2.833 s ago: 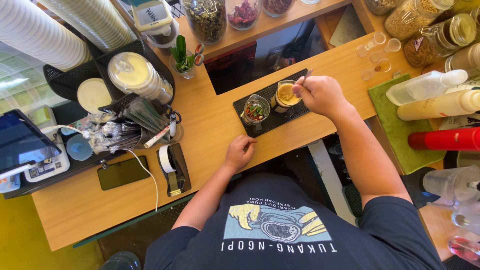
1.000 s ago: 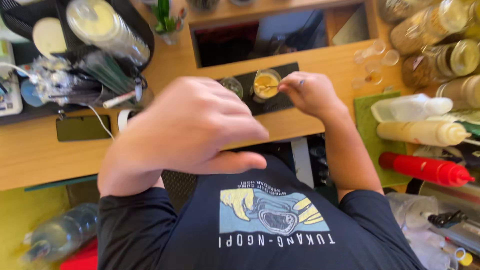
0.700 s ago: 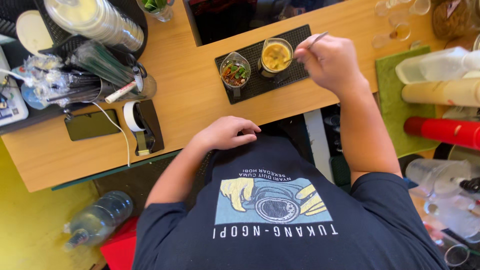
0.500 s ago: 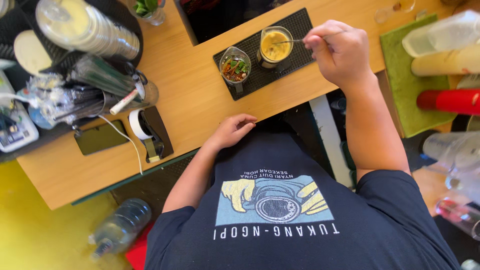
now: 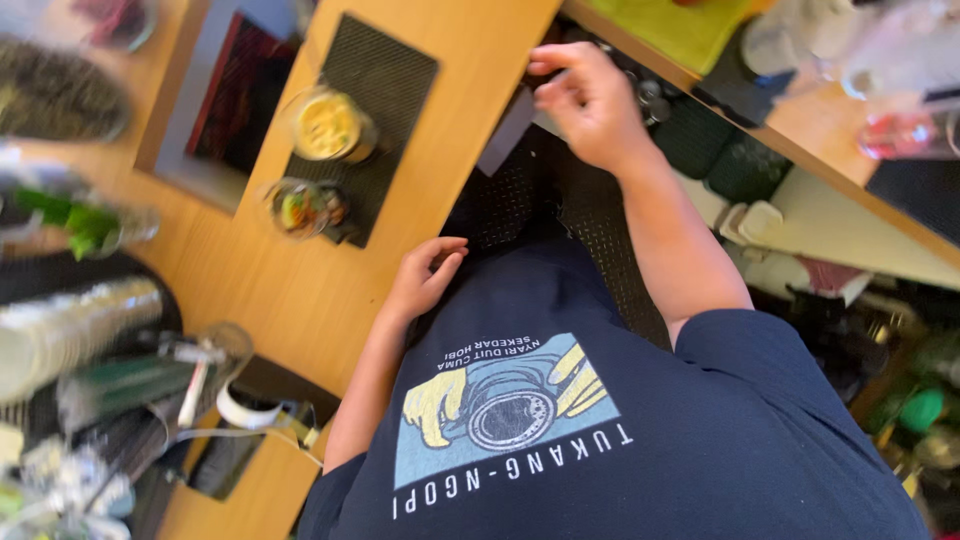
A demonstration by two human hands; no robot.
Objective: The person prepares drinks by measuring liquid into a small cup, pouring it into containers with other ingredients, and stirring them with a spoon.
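Reaching past the edge of the tabletop (image 5: 300,290), my right hand (image 5: 590,105) hangs over the dark perforated mat and clutter below the counter line, fingers curled and pinched together at the tips; whether they grip a thin utensil I cannot tell, since motion blur hides whatever is between them. My left hand (image 5: 425,275) rests loosely on the tabletop edge, fingers bent, palm down, grasping nothing. The glass of yellow drink (image 5: 328,125) stands on the black bar mat (image 5: 365,115), well to the left of my right hand and beyond my left hand; the small glass with mixed garnish (image 5: 303,207) stands just beside it, nearer my left hand. Risk, as a judgement: the right forearm extends across the tabletop corner, so a careless return sweep could strike the yellow drink and spill it over the mat. A second risk: anything pinched in the right fingers may drip or drop onto the lower shelf items. The left hand offers bracing only; it does not steady either glass.
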